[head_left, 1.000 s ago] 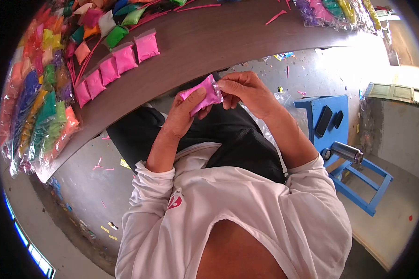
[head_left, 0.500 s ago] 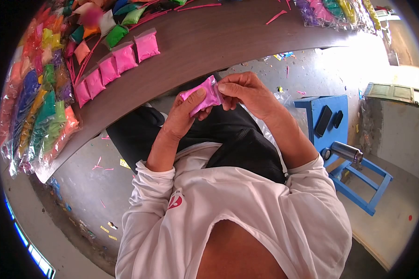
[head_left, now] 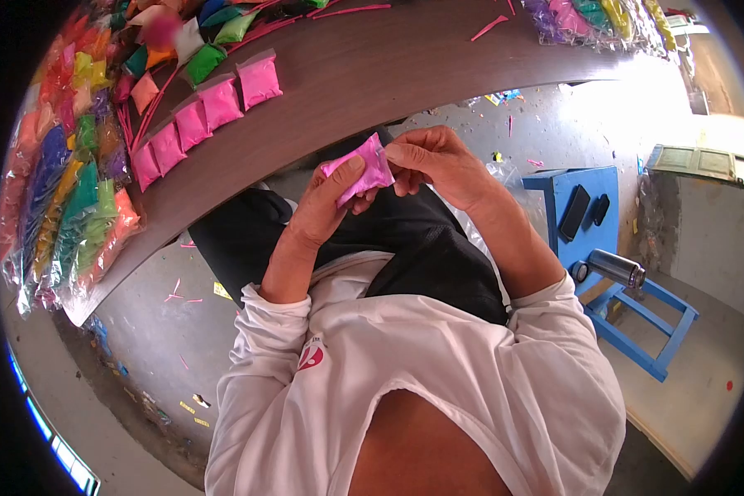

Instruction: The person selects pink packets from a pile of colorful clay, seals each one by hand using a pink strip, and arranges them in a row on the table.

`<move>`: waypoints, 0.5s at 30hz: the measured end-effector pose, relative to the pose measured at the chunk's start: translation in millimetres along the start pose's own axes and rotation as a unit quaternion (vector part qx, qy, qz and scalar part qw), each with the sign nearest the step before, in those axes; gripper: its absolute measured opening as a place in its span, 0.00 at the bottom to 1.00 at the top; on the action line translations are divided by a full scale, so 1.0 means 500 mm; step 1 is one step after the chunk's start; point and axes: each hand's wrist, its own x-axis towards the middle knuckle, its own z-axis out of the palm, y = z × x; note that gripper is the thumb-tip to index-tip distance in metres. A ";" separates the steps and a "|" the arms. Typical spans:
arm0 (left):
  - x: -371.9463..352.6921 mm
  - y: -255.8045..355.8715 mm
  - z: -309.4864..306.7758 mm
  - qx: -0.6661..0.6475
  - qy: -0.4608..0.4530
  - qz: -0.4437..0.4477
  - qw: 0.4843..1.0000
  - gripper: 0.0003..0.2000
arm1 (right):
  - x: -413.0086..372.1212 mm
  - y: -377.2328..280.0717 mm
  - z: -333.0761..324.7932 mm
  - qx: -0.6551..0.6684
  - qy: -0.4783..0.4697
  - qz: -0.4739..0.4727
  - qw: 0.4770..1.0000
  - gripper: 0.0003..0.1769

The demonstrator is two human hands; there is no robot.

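A small pink packet [head_left: 367, 172] with a clear plastic edge is held above my lap. My left hand [head_left: 326, 198] grips its left side, thumb across the front and fingers behind. At the packet's right edge, my right hand [head_left: 438, 165] pinches the clear plastic between thumb and fingers. Several similar pink packets [head_left: 221, 104] lie in a slanting row on the brown table [head_left: 347, 66], up and to the left of my hands.
Bundles of coloured packets [head_left: 78, 198] lie at the table's left, with loose packets and pink strips [head_left: 264, 31] behind. Another bundle [head_left: 595, 21] is at the far right. A blue stool [head_left: 554, 198] on the right bears a metal flask [head_left: 616, 269] and two black objects.
Both hands stay almost where they were. The clear edge of the packet looks more folded under my right fingers than before.
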 end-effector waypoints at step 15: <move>0.001 -0.001 -0.003 -0.007 0.009 -0.007 1.000 0.19 | 0.002 0.002 0.000 0.004 -0.007 -0.001 1.000 0.15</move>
